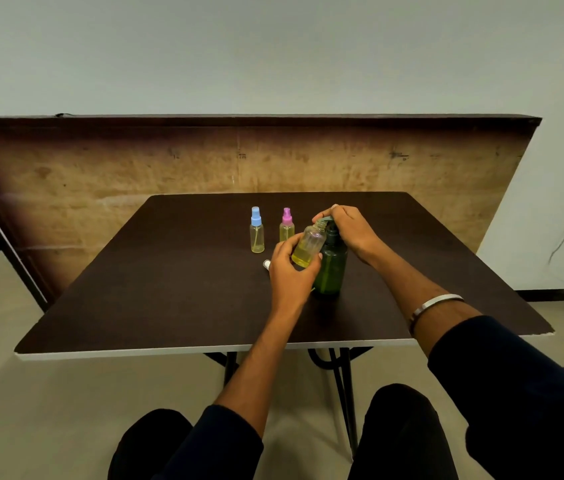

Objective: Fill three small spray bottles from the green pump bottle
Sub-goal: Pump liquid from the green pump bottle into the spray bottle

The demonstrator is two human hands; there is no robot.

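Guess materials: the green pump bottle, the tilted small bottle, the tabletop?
Green pump bottle: translucent dark green plastic, likely; light shows through it. Small bottle gripped by the left hand: clear glossy plastic, probably; yellow liquid visible inside. Tabletop: dark matte laminate over a pale-edged board, seemingly.

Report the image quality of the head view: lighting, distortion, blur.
Head view: dim, even light and no hard shadows; wide-angle bending bows the table edge and the board behind; the left hand and uncapped bottle look slightly soft; the green pump bottle reads dark.
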